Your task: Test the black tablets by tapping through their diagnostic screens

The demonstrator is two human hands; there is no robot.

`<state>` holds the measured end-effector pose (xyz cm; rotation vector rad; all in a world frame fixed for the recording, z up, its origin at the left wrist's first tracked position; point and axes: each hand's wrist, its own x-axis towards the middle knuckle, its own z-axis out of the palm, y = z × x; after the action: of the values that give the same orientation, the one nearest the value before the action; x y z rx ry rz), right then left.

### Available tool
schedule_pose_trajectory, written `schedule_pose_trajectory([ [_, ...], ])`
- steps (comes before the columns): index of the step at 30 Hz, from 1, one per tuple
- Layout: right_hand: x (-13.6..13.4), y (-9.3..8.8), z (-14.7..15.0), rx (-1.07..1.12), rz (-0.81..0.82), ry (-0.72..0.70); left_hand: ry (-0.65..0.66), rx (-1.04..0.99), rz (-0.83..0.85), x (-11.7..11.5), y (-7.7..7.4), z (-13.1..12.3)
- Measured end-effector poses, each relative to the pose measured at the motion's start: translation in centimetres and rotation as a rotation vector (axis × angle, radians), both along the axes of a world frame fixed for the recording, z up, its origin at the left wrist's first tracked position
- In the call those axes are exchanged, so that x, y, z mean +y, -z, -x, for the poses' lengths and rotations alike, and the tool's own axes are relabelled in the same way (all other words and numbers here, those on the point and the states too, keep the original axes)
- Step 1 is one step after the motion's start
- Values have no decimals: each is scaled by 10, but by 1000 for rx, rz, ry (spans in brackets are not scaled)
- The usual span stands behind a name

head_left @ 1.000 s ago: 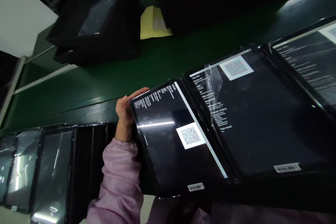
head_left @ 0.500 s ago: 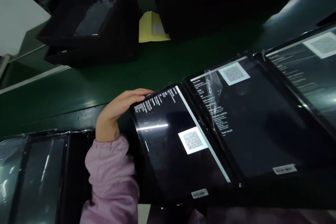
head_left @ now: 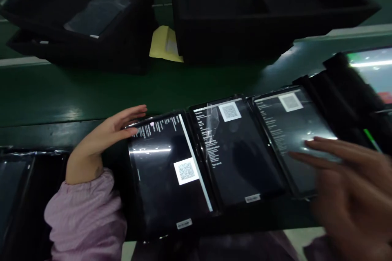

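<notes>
Three tablets with dark screens, lines of white text and square codes lie side by side. At the top left corner of the left tablet (head_left: 165,195), my left hand (head_left: 112,128) rests its thumb tip on or just over the edge. Its other fingers stretch out beyond the top edge, apart from the thumb. The middle tablet (head_left: 245,163) has a crinkled clear film strip on its screen. Over the lower right of the right tablet (head_left: 294,142) is my right hand (head_left: 349,183), blurred, with its fingers extended. Whether they touch the glass I cannot tell.
Black trays (head_left: 128,49) are stacked at the back left, a sheet in clear film in the top one. A large black bin (head_left: 226,36) stands beside a yellow paper (head_left: 162,45). More dark panels (head_left: 12,183) lie at left. A lit screen (head_left: 373,65) is at right.
The view has shifted to the right. My right hand has come in over the right tablet. My left hand's fingers have lifted and spread from the left tablet's top edge.
</notes>
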<state>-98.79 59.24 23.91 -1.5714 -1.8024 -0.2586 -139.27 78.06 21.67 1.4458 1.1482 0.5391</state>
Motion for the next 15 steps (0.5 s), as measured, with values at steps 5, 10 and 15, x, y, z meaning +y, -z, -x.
schedule_pose_trajectory([
  [5, 10, 8, 37, -20, 273, -368, -900, -787, 127, -43, 39, -10],
  [10, 1, 14, 52, -75, 394, -510, -1192, -1063, 220, -78, 52, -12],
  [15, -2, 15, 47, -111, 391, -546, -1260, -1060, 59, -83, 49, 0],
])
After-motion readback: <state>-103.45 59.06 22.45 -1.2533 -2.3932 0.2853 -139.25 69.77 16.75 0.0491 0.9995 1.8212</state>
